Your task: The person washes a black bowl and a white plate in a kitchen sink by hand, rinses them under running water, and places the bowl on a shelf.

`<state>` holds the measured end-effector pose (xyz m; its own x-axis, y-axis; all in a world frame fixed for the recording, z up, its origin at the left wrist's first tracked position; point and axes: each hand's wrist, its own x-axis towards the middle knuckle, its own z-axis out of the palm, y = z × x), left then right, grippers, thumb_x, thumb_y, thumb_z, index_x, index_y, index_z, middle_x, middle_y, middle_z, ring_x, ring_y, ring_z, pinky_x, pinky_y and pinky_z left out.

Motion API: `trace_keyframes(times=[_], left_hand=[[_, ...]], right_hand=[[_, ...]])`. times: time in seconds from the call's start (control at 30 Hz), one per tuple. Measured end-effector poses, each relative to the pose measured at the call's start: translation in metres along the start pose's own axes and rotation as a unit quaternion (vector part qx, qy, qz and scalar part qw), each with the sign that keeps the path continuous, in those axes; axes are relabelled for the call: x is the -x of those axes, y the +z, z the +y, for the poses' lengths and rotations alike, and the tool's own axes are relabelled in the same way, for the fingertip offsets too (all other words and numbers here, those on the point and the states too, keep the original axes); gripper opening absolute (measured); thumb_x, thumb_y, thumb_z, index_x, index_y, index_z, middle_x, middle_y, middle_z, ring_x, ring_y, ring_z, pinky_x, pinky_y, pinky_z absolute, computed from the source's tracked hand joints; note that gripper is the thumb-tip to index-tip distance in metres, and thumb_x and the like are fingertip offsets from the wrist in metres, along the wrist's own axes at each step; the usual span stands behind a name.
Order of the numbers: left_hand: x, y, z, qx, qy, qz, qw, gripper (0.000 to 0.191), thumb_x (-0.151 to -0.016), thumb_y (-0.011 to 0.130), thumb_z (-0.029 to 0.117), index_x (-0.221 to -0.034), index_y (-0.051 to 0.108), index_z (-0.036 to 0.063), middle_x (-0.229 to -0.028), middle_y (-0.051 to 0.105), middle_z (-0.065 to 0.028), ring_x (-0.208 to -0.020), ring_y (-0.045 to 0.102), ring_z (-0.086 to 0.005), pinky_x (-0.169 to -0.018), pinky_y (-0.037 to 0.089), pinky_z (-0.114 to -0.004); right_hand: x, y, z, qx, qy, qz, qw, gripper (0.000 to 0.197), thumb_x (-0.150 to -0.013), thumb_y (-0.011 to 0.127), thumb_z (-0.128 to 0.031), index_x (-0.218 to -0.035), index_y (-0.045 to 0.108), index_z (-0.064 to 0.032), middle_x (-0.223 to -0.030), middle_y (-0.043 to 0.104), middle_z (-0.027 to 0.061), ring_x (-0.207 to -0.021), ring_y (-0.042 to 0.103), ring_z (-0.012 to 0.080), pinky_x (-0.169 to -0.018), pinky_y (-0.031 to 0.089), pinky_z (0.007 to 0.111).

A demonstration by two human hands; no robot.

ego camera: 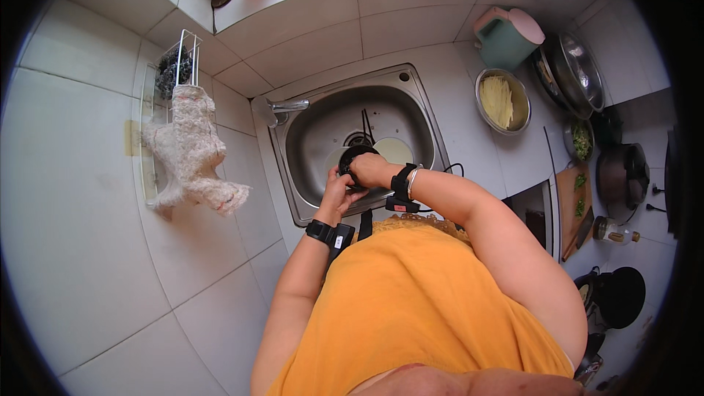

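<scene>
Over the near part of the steel sink (pixel 308 165), my left hand (pixel 336 192) grips the rim and side of a small dark bowl (pixel 360 149). The fingers of my right hand (pixel 369 169) reach inside that bowl; something dark and rough shows at them, too hidden to name for certain. A pale round dish (pixel 394 150) lies in the basin just beyond my right hand, and another pale dish (pixel 334 160) is partly covered by the bowl. Dark chopsticks (pixel 367 125) lean near the drain.
A faucet (pixel 290 105) stands at the sink's left corner. White cloths (pixel 192 143) hang from a wire rack on the left wall. To the right are a steel bowl of pale shreds (pixel 496 102), a green pitcher (pixel 506 38), a cutting board (pixel 572 198) and a knife (pixel 585 226).
</scene>
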<state>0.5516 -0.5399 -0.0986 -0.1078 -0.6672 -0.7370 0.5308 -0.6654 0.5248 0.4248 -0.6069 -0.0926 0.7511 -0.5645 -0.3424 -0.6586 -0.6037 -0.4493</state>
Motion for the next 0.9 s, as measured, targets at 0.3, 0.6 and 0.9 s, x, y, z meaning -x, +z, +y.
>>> trace_keyframes(times=[0.3,0.6,0.9], left_hand=[[-0.002,0.005,-0.004,-0.029,-0.024,0.027,0.999,0.06,-0.074,0.042,-0.003,-0.129,0.024,0.012,-0.107,0.046,-0.0143,-0.094,0.055,-0.0308,-0.08,0.051,-0.054],[-0.012,0.004,-0.004,-0.005,-0.044,0.014,0.999,0.071,-0.073,0.045,-0.002,-0.136,0.018,0.0151,-0.097,0.044,-0.0098,-0.085,0.052,-0.0256,-0.079,0.051,-0.054],[-0.031,0.003,-0.009,-0.083,-0.045,0.067,0.993,0.069,-0.071,0.047,-0.004,-0.133,0.021,0.0142,-0.103,0.045,-0.0108,-0.089,0.053,-0.026,-0.073,0.053,-0.051]], right_hand=[[-0.002,0.008,0.006,-0.048,0.022,-0.012,0.999,0.026,-0.073,0.06,-0.025,-0.078,0.067,-0.0002,-0.088,0.064,0.0197,-0.079,0.063,0.035,-0.07,0.051,0.041],[0.002,0.026,0.02,-0.116,-0.051,0.125,0.984,0.015,-0.068,0.061,-0.009,-0.081,0.064,-0.0011,-0.096,0.056,0.0191,-0.087,0.059,0.0356,-0.076,0.048,0.041],[0.009,0.021,0.029,-0.143,-0.043,0.09,0.985,0.015,-0.069,0.059,-0.005,-0.083,0.063,-0.0033,-0.094,0.056,0.0171,-0.086,0.058,0.0354,-0.076,0.047,0.042]])
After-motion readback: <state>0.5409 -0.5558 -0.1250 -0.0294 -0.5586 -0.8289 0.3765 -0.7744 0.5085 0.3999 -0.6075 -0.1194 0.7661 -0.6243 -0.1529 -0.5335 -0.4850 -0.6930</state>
